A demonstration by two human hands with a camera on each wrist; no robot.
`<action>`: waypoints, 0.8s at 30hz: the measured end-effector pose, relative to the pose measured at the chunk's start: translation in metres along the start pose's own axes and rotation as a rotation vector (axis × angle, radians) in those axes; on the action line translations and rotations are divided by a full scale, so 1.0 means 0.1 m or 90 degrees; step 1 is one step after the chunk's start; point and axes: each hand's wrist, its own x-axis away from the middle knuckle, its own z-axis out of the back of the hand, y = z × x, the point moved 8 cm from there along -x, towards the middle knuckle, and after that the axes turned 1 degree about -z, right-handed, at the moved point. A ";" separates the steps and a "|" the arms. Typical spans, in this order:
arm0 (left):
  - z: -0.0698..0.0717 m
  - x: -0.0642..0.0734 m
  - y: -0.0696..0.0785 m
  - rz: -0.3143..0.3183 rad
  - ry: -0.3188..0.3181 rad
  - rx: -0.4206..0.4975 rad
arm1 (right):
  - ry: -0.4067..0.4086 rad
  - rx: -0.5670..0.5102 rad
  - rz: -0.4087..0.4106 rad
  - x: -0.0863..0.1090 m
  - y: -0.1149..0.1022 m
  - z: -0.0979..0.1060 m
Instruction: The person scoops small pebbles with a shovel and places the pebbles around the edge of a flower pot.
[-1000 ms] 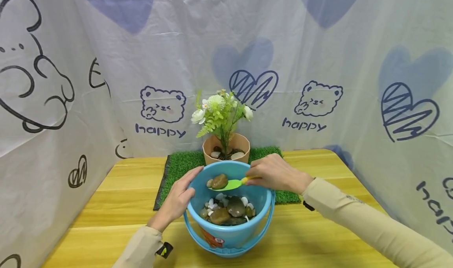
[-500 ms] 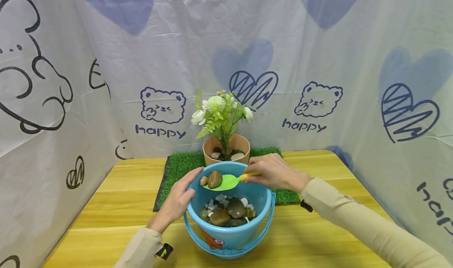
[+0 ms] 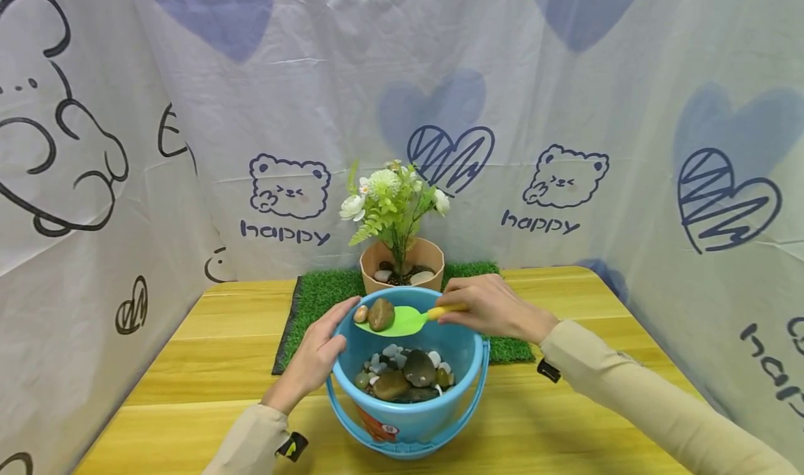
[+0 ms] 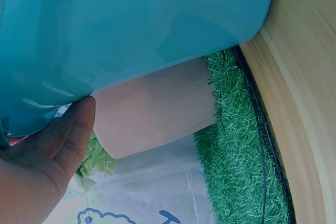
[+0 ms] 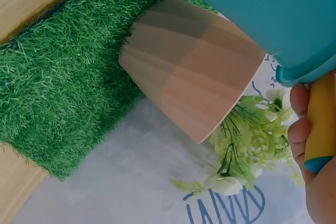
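Note:
In the head view my right hand (image 3: 493,307) grips the yellow handle of a toy shovel (image 3: 407,321). Its green blade is held level over the opening of a light-blue bucket (image 3: 465,363). Two brown stones lie on the blade, a larger stone (image 3: 381,315) and a small stone (image 3: 361,314) near the tip. My left hand (image 3: 314,353) holds the bucket's left rim, fingers along the outside in the left wrist view. Inside the bucket, white pebbles (image 3: 391,350) surround larger dark and brown stones (image 3: 417,369). The right wrist view shows fingers curled round the handle (image 5: 321,119).
Behind the bucket stands a pinkish flower pot (image 3: 370,259) with white flowers (image 3: 384,184) and stones in it. It rests on a green turf mat (image 3: 314,304) on the wooden table (image 3: 207,370). The bucket handle (image 3: 405,448) hangs down in front. Printed cloth (image 3: 301,84) encloses the back and sides.
The shovel blade has tipped to show more of its upper face and shifted slightly left; its two stones have moved a little left with it. The left hand stays on the rim.

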 end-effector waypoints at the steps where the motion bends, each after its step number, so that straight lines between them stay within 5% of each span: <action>1: 0.00 0.00 0.00 0.001 0.000 0.001 | 0.006 0.000 0.002 0.01 0.00 0.01; 24: 0.00 0.00 -0.02 -0.006 0.013 0.011 | 0.071 0.060 -0.015 0.11 0.16 0.35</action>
